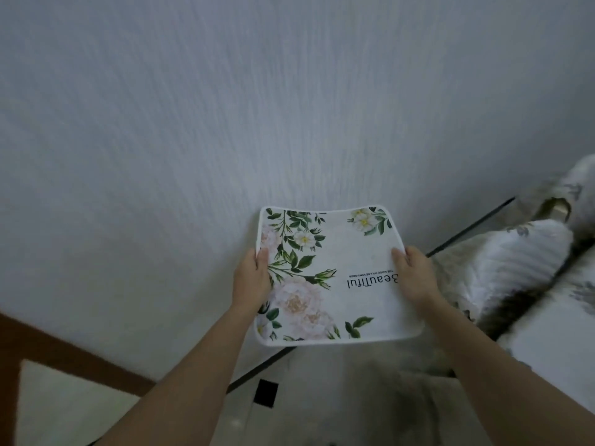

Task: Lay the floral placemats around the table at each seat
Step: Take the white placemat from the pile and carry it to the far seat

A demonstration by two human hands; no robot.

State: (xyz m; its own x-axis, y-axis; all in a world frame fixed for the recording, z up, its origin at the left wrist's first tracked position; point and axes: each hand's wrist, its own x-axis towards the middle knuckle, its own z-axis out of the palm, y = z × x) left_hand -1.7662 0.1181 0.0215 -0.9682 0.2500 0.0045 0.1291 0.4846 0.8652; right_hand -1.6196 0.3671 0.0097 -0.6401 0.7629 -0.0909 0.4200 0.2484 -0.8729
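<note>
A white floral placemat [335,275] with green leaves, pale roses and the upside-down word "Beautiful" hangs in front of a pale textured wall. My left hand [252,278] grips its left edge, thumb on top. My right hand [415,275] grips its right edge, thumb over the print. The mat bows slightly between them. Its near edge overhangs the floor line. No table is in view.
The pale wall [225,123] fills most of the view. A dark baseboard line [470,225] runs along its foot. White floral bedding or cushions [515,265] lie at the right. Brown flooring with a light rug [74,403] is at the lower left, pale tiles [322,397] below.
</note>
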